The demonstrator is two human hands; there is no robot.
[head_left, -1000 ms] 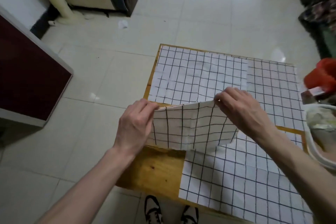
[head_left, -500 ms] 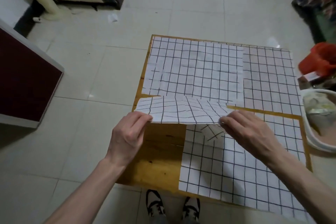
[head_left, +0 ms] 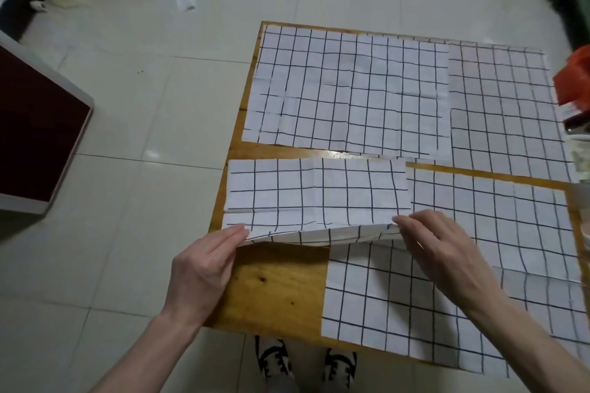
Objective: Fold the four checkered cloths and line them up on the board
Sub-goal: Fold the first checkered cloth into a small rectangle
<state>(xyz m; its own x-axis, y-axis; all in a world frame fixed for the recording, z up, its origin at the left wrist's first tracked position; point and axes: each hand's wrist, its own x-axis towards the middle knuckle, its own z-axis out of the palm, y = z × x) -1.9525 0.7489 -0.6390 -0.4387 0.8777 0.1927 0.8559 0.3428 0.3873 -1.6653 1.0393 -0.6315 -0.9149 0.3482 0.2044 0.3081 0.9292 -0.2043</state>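
Both hands pinch the near corners of a half-folded checkered cloth (head_left: 316, 191) at the wooden board's (head_left: 277, 284) front left, left hand (head_left: 204, 268) and right hand (head_left: 443, 249) each gripping fabric; uneven release could skew the layers or snag the flat cloth (head_left: 447, 281) beside it

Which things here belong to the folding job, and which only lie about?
For the job:
- wooden board
- half-folded cloth, held by left hand and right hand
- three flat checkered cloths

Just lying about:
- orange item at the right edge
- paper scrap on the floor
- dark red panel
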